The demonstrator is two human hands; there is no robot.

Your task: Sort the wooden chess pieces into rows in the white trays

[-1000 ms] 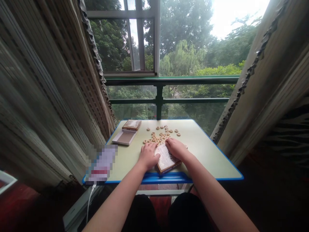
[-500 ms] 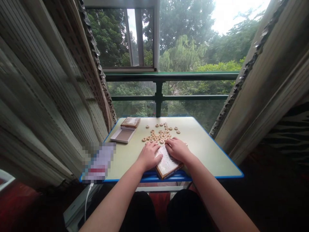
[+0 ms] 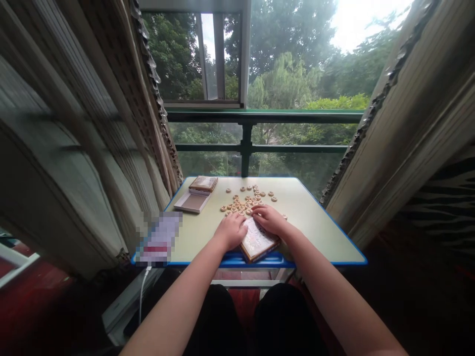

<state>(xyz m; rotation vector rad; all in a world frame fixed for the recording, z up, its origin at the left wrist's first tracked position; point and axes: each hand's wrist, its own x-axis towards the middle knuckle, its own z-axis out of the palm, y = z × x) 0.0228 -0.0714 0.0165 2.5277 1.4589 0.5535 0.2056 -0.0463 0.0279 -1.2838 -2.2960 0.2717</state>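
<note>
A flat brown box with a pale printed top (image 3: 259, 244) lies at the near edge of the small table (image 3: 319, 232). My left hand (image 3: 232, 230) rests on its left side, fingers curled over the edge. My right hand (image 3: 270, 220) lies on its far right corner, fingers spread flat. Just beyond both hands, several round wooden game pieces (image 3: 248, 200) are scattered across the middle of the table.
An open box tray (image 3: 192, 202) and its lid (image 3: 203, 183) sit at the table's far left. A blurred-out object (image 3: 159, 238) with a white cable lies at the near left corner. Curtains hang close on both sides; a green railing and window stand behind.
Both hands have stayed on the box, shifting only slightly. The camera has swung a little, so the table sits higher and further right in view.
</note>
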